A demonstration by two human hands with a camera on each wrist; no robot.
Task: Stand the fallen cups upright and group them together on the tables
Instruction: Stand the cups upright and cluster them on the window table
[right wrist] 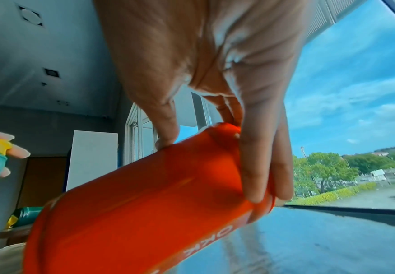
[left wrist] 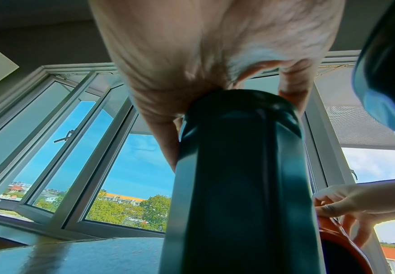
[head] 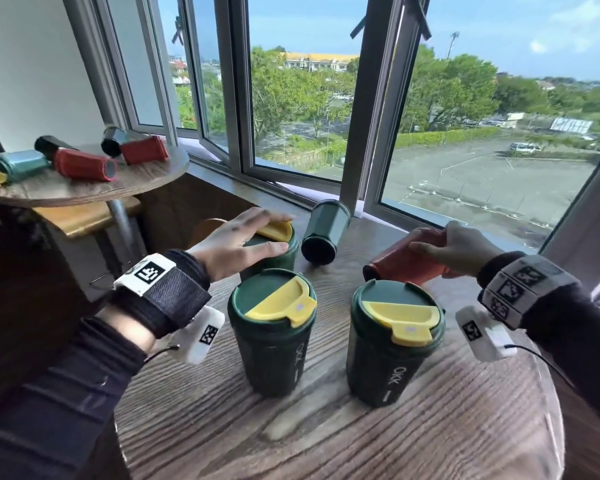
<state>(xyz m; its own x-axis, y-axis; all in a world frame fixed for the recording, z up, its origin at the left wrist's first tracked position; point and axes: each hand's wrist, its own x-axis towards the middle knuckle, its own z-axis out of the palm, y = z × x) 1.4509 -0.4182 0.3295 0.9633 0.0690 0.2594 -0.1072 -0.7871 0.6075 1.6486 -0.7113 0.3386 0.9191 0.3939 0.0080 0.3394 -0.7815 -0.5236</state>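
Observation:
On the near round table (head: 326, 441) two green cups with yellow lids (head: 271, 334) (head: 394, 344) stand upright in front. Behind them on the left stands a third green cup (head: 286, 259) (left wrist: 238, 166); my left hand (head: 274, 233) (left wrist: 215, 74) lies over its lid, thumb and fingers gripping the top. A lidless green cup (head: 323, 233) lies on its side at the back. My right hand (head: 440, 244) (right wrist: 210, 166) grips the base end of a red cup (head: 402, 265) (right wrist: 144, 194), which is tilted with its mouth end low on the table.
A smaller round table (head: 84, 192) at the far left carries several fallen cups: a teal one (head: 21, 164), two red ones (head: 84, 164) (head: 144, 148) and two dark ones (head: 49, 145) (head: 115, 140). The window sill (head: 291, 192) and open windows run behind both tables.

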